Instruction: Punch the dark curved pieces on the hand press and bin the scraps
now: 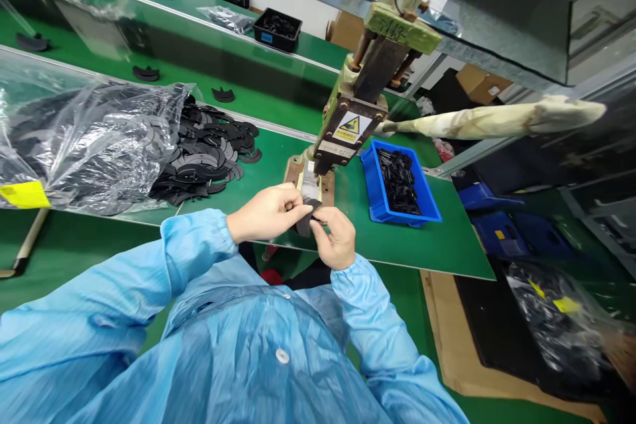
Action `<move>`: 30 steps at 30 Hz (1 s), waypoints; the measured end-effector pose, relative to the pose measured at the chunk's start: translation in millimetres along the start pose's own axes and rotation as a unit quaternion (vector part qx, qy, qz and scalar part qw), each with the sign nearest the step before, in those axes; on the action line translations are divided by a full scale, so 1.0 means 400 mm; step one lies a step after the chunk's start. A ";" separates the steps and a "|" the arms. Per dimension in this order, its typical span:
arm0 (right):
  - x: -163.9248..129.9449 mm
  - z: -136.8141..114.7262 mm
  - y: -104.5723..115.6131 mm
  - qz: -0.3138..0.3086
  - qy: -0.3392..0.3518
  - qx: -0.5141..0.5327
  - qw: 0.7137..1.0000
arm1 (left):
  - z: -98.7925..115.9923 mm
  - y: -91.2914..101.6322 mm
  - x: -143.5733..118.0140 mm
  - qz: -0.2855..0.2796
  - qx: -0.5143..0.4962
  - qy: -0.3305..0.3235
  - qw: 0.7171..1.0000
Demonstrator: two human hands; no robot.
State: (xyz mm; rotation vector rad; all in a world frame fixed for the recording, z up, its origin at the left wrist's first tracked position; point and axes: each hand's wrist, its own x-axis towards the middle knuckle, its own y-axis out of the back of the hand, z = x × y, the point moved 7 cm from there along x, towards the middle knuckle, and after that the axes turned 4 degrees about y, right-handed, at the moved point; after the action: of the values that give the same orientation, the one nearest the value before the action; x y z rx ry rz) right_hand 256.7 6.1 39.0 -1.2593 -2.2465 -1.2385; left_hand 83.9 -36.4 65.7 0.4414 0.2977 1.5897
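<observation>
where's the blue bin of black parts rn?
Head view: the blue bin sits on the green table, right of the hand press and beyond the right hand.

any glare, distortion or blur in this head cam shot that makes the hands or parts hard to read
Head view: strong glare on the clear plastic bag, hiding many of the black curved parts inside it; wide-angle bending curves the table edge and the press lever; left hand and right hand are fairly sharp, but the small dark part they pinch shows little detail; right edge is dim and soft.
</observation>
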 end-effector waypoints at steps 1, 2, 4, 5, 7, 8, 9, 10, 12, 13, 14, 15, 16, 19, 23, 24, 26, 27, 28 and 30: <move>-0.001 -0.001 0.002 0.005 0.001 0.001 1.000 | -0.012 -0.005 0.005 -0.004 -0.018 0.018 1.000; -0.003 -0.002 0.004 0.011 0.002 0.002 1.000 | -0.023 -0.010 0.008 -0.007 -0.034 0.033 0.999; -0.007 -0.003 0.008 0.025 0.003 0.007 1.000 | -0.038 -0.017 0.012 -0.006 -0.066 0.048 0.997; -0.009 -0.003 0.010 0.032 0.002 0.009 0.999 | -0.042 -0.018 0.012 0.001 -0.089 0.051 0.995; -0.014 0.000 0.012 0.047 -0.001 0.014 0.999 | -0.048 -0.021 0.010 0.006 -0.158 0.059 0.986; -0.017 0.004 0.013 0.052 -0.004 0.016 0.999 | -0.053 -0.029 0.008 -0.009 -0.198 0.067 0.978; -0.019 0.010 0.014 0.053 -0.007 0.019 0.998 | -0.059 -0.040 0.007 -0.041 -0.233 0.080 0.968; -0.023 0.019 0.016 0.051 -0.013 0.020 0.998 | -0.069 -0.052 0.007 -0.078 -0.255 0.096 0.959; -0.037 0.052 0.024 0.048 -0.034 0.016 0.998 | -0.103 -0.056 0.014 -0.115 -0.269 0.128 0.948; -0.047 0.075 0.032 0.052 -0.050 0.011 0.997 | -0.130 -0.043 0.025 -0.099 -0.272 0.142 0.947; -0.061 0.102 0.044 0.063 -0.069 0.003 0.996 | -0.164 -0.020 0.041 -0.061 -0.279 0.156 0.946; -0.077 0.131 0.058 0.079 -0.090 -0.007 0.993 | -0.204 0.007 0.059 -0.009 -0.289 0.176 0.941; -0.095 0.160 0.071 0.096 -0.110 -0.019 0.989 | -0.248 0.034 0.079 0.045 -0.300 0.202 0.931; -0.145 0.227 0.094 0.125 -0.147 -0.052 0.980 | -0.378 0.085 0.150 0.149 -0.302 0.310 0.889; -0.173 0.248 0.087 0.115 -0.144 -0.083 0.979 | -0.446 0.132 0.314 0.196 -0.283 0.341 0.875; -0.173 0.245 0.084 0.112 -0.140 -0.089 0.980 | -0.446 0.148 0.361 0.206 -0.284 0.335 0.874; -0.170 0.237 0.084 0.111 -0.132 -0.100 0.980 | -0.436 0.181 0.447 0.219 -0.295 0.315 0.875; -0.168 0.233 0.086 0.114 -0.129 -0.105 0.979 | -0.429 0.194 0.482 0.220 -0.302 0.305 0.876; -0.165 0.230 0.089 0.116 -0.127 -0.109 0.979 | -0.424 0.204 0.509 0.217 -0.308 0.299 0.877; -0.161 0.226 0.094 0.120 -0.126 -0.113 0.978 | -0.425 0.205 0.534 0.203 -0.312 0.302 0.878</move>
State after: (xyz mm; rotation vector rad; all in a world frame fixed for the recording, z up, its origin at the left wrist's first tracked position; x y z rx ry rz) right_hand 337.9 51.0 -32.3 -1.8040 -2.0754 -1.3342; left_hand -72.5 183.2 -27.4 -0.5478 0.1437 2.0987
